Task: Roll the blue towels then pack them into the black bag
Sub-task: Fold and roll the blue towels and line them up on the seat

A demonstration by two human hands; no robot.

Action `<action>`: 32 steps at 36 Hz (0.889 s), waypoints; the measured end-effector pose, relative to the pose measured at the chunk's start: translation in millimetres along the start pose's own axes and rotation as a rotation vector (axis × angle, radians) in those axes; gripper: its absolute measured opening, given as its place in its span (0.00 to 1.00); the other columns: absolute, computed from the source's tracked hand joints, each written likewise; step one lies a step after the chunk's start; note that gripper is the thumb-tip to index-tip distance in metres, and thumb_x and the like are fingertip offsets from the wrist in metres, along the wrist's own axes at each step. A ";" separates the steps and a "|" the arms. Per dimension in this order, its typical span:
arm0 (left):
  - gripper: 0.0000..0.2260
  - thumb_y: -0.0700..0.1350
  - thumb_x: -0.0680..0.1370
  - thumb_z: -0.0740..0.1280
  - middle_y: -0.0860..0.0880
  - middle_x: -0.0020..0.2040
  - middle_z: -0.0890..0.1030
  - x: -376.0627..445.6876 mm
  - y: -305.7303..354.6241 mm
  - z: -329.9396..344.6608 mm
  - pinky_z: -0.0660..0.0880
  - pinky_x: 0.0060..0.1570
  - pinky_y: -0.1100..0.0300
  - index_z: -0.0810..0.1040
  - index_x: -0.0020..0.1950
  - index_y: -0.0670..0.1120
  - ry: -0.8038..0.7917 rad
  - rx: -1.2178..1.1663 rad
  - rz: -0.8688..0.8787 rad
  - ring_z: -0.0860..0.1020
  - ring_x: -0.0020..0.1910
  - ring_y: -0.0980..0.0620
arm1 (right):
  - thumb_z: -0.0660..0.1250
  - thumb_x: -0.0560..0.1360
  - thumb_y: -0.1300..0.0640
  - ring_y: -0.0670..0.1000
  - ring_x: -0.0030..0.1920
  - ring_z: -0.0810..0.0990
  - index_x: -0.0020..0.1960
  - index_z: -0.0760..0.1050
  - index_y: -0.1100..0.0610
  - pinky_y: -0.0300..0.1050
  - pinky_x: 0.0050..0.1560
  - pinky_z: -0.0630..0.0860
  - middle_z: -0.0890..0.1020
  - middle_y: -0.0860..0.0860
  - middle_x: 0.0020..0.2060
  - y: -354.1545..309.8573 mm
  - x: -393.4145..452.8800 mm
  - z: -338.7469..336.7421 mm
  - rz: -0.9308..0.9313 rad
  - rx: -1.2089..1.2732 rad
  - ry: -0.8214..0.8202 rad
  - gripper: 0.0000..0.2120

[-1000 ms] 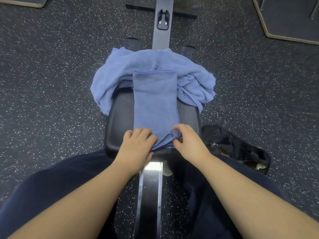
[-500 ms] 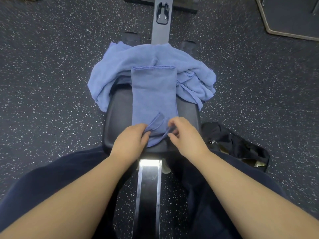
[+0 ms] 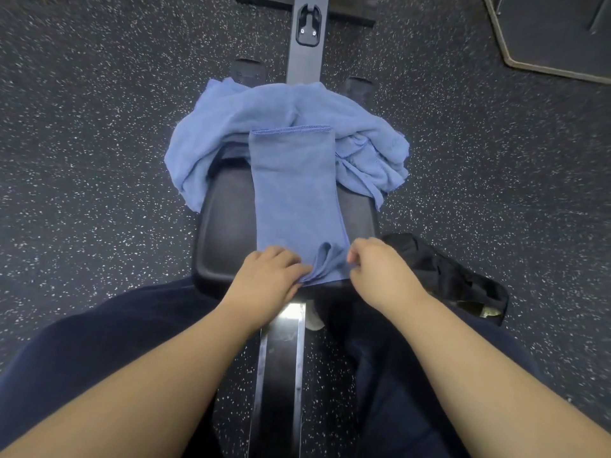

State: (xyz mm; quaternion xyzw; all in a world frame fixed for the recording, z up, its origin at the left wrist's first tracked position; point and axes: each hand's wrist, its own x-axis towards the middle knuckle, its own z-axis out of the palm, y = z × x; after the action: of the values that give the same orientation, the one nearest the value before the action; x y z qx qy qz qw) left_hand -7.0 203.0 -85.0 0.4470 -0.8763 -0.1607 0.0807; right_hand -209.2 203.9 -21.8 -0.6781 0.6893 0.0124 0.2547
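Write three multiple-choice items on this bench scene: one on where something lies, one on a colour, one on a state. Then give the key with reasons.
1. Where is the black bag?
A. on the bench pad
B. on the floor at the person's right
C. under the towel heap

2. What colour is the bench pad?
A. black
B. red
C. white

3. How does the folded towel lie?
A. fully rolled up
B. flat in a long strip, near end gathered
C. inside the bag

Key: 1 B, it lies on the speckled floor beside the right hand. 2 A, the pad shows black around the towel. 3 B, both hands, the left hand too, pinch its bunched near end.
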 end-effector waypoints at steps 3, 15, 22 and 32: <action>0.15 0.53 0.72 0.58 0.53 0.47 0.80 -2.0 0.3 -0.5 0.71 0.38 0.56 0.81 0.51 0.54 0.005 0.019 0.018 0.77 0.47 0.48 | 0.60 0.72 0.66 0.55 0.55 0.69 0.53 0.73 0.58 0.46 0.54 0.67 0.74 0.53 0.52 -20.2 -2.0 1.7 -0.164 0.002 0.101 0.12; 0.28 0.38 0.59 0.77 0.49 0.58 0.79 -8.3 2.5 1.3 0.77 0.48 0.44 0.78 0.59 0.48 -0.050 0.099 -0.014 0.73 0.60 0.46 | 0.81 0.50 0.53 0.59 0.48 0.75 0.40 0.76 0.59 0.55 0.50 0.77 0.77 0.57 0.46 -20.0 1.4 32.5 -0.121 -0.348 0.128 0.23; 0.26 0.36 0.64 0.77 0.52 0.59 0.79 -8.0 3.0 2.3 0.78 0.49 0.45 0.78 0.59 0.51 -0.032 0.052 -0.013 0.75 0.62 0.46 | 0.63 0.77 0.51 0.56 0.61 0.67 0.60 0.74 0.53 0.48 0.53 0.67 0.71 0.54 0.58 -4.4 1.3 13.8 0.113 -0.298 -0.124 0.13; 0.15 0.34 0.73 0.58 0.43 0.56 0.77 -5.2 -0.1 -7.9 0.73 0.54 0.47 0.72 0.59 0.41 -0.073 -0.167 -0.140 0.73 0.59 0.41 | 0.60 0.74 0.58 0.54 0.34 0.67 0.35 0.70 0.59 0.43 0.30 0.63 0.73 0.54 0.32 -4.8 0.1 0.2 0.293 0.155 -0.100 0.09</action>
State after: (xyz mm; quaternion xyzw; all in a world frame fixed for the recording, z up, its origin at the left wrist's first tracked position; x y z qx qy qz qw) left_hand -1.6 205.5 -77.7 0.4928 -0.8288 -0.2544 0.0741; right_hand -204.6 203.4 -20.4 -0.5473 0.7661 0.0301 0.3357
